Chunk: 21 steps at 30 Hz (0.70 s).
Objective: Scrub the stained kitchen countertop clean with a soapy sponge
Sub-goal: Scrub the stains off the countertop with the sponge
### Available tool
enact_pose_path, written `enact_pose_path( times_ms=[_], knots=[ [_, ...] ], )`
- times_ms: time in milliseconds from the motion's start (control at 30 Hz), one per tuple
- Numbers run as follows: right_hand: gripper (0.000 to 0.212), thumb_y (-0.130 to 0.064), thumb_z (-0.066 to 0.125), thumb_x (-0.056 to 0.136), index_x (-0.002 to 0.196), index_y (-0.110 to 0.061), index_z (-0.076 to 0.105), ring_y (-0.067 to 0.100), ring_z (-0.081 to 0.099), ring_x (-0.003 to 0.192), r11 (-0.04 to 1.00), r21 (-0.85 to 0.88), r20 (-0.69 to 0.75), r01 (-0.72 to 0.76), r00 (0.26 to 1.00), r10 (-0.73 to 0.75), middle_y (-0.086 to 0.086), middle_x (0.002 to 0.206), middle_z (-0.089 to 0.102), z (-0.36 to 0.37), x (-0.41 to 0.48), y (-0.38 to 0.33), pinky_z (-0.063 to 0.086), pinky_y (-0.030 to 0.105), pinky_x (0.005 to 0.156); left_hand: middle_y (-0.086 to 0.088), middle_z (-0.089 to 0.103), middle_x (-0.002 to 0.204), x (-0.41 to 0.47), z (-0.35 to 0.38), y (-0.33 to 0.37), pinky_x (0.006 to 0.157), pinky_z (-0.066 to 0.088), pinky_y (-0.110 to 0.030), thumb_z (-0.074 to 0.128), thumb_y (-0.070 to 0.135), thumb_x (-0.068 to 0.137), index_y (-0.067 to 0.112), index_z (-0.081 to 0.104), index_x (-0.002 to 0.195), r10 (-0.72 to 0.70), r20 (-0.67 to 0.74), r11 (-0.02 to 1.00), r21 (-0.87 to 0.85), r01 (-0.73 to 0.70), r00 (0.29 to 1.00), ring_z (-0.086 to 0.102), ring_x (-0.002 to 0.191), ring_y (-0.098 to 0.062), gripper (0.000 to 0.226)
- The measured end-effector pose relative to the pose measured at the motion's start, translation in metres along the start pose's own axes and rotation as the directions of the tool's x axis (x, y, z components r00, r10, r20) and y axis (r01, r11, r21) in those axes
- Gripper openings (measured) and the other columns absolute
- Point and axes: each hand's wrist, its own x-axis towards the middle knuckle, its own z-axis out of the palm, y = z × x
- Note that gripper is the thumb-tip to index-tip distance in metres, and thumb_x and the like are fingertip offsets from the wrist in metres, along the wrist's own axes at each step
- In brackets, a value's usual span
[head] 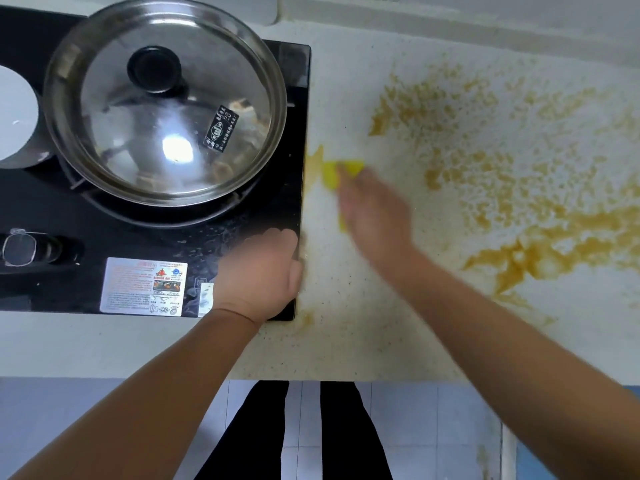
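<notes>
Your right hand (374, 209) is on the yellow sponge (348, 169), which lies on the speckled countertop (346, 341) just beside the right edge of the black glass cooktop (52, 209). Working this strip puts the sponge against the yellow smear that runs along the cooktop's edge.

Your left hand (259, 271) sits on the cooktop's near right corner with its knuckles up and fingers curled under. Nothing shows inside them. It reads as a brace, steadying you while the other arm scrubs.

The heavy orange-brown stain (554, 244) spreads well apart to the right (the bulk of the work, by the look of it), in pools near the front and speckles toward the wall.

Much is hard to read. Motion blur smears your right hand, so you cannot tell whether its fingers lie flat on the sponge or curl round it. Most of the sponge is hidden beneath them, and no suds can be made out.

The steel lid (166, 98) hides what is in its pot. The stain runs off the frame's right side.
</notes>
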Motion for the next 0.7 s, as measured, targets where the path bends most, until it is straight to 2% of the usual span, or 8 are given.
enact_pose_path(
  times_ms=[100, 133, 267, 400, 500, 567, 633, 700],
  knots=[
    [0.037, -0.033, 0.038, 0.103, 0.125, -0.014, 0.061, 0.035, 0.061, 0.094, 0.918, -0.052, -0.192, -0.392, 0.906, 0.376, 0.012, 0.108, 0.062, -0.011, 0.035, 0.054, 0.040, 0.035, 0.063, -0.002, 0.050, 0.069, -0.001, -0.001, 0.000, 0.052, 0.003, -0.021, 0.042, 0.022, 0.082, 0.012, 0.052, 0.078, -0.001, 0.000, 1.000, -0.015, 0.001, 1.000, 0.043, 0.052, -0.023, 0.015],
    [0.041, -0.040, 0.041, 0.101, 0.123, -0.013, 0.063, 0.035, 0.060, 0.095, 0.914, -0.063, -0.236, -0.401, 0.896, 0.377, 0.012, 0.105, 0.063, -0.014, 0.028, 0.053, 0.045, 0.037, 0.065, -0.002, 0.050, 0.069, 0.000, -0.001, 0.001, 0.052, 0.002, -0.021, 0.042, 0.022, 0.082, 0.012, 0.052, 0.078, -0.001, 0.002, 1.000, -0.018, 0.001, 1.000, 0.043, 0.052, -0.023, 0.015],
    [0.044, -0.045, 0.053, 0.095, 0.120, -0.012, 0.068, 0.033, 0.056, 0.085, 0.993, -0.080, -0.116, -0.091, 0.990, 0.081, 0.012, 0.090, 0.064, -0.005, -0.040, 0.001, 0.043, 0.040, 0.070, -0.002, 0.050, 0.069, 0.000, -0.003, 0.001, 0.052, 0.002, -0.023, 0.043, 0.023, 0.080, 0.012, 0.053, 0.077, 0.000, 0.017, 1.000, -0.016, 0.000, 1.000, 0.045, 0.052, -0.024, 0.015],
    [0.024, -0.017, 0.070, 0.088, 0.111, -0.012, 0.072, 0.031, 0.055, 0.074, 0.988, -0.009, -0.129, 0.156, 0.979, -0.156, 0.011, 0.082, 0.059, -0.004, -0.013, -0.007, 0.043, 0.039, 0.064, -0.002, 0.051, 0.069, 0.001, -0.001, 0.000, 0.051, 0.004, -0.024, 0.044, 0.024, 0.080, 0.012, 0.054, 0.078, -0.004, 0.012, 1.000, -0.005, 0.004, 1.000, 0.046, 0.053, -0.024, 0.015],
    [0.018, -0.014, 0.055, 0.097, 0.109, -0.008, 0.067, 0.039, 0.061, 0.089, 0.980, 0.105, -0.131, -0.168, 0.975, 0.181, 0.021, 0.104, 0.060, -0.021, 0.048, 0.035, 0.054, 0.046, 0.074, -0.001, 0.049, 0.068, 0.001, 0.000, 0.000, 0.052, 0.002, -0.021, 0.044, 0.023, 0.080, 0.013, 0.053, 0.077, -0.002, -0.005, 1.000, -0.012, 0.001, 1.000, 0.042, 0.052, -0.021, 0.014],
    [0.027, -0.023, 0.046, 0.101, 0.120, -0.012, 0.061, 0.039, 0.060, 0.095, 0.926, 0.013, -0.147, -0.377, 0.915, 0.375, 0.019, 0.121, 0.052, -0.024, 0.058, 0.056, 0.049, 0.038, 0.071, -0.001, 0.049, 0.068, 0.000, 0.000, -0.001, 0.051, 0.004, -0.022, 0.044, 0.023, 0.081, 0.012, 0.052, 0.077, 0.001, -0.011, 1.000, -0.017, -0.001, 1.000, 0.041, 0.052, -0.021, 0.014],
    [0.031, -0.016, 0.047, 0.099, 0.128, -0.011, 0.056, 0.038, 0.062, 0.085, 0.933, -0.037, -0.137, -0.358, 0.927, 0.350, 0.018, 0.124, 0.050, -0.021, 0.033, 0.035, 0.041, 0.037, 0.062, -0.001, 0.049, 0.068, 0.000, -0.001, -0.001, 0.050, 0.006, -0.022, 0.043, 0.022, 0.080, 0.012, 0.053, 0.077, 0.007, -0.018, 1.000, -0.023, -0.007, 1.000, 0.042, 0.052, -0.022, 0.015],
    [0.038, -0.006, 0.054, 0.093, 0.131, -0.010, 0.055, 0.034, 0.062, 0.073, 0.984, 0.022, 0.010, -0.176, 0.984, 0.176, 0.015, 0.117, 0.056, -0.012, -0.014, -0.010, 0.042, 0.035, 0.056, -0.002, 0.050, 0.068, 0.000, -0.002, 0.000, 0.050, 0.010, -0.024, 0.044, 0.023, 0.080, 0.012, 0.054, 0.077, 0.011, -0.015, 1.000, -0.018, -0.011, 1.000, 0.044, 0.052, -0.023, 0.015]
  ],
)
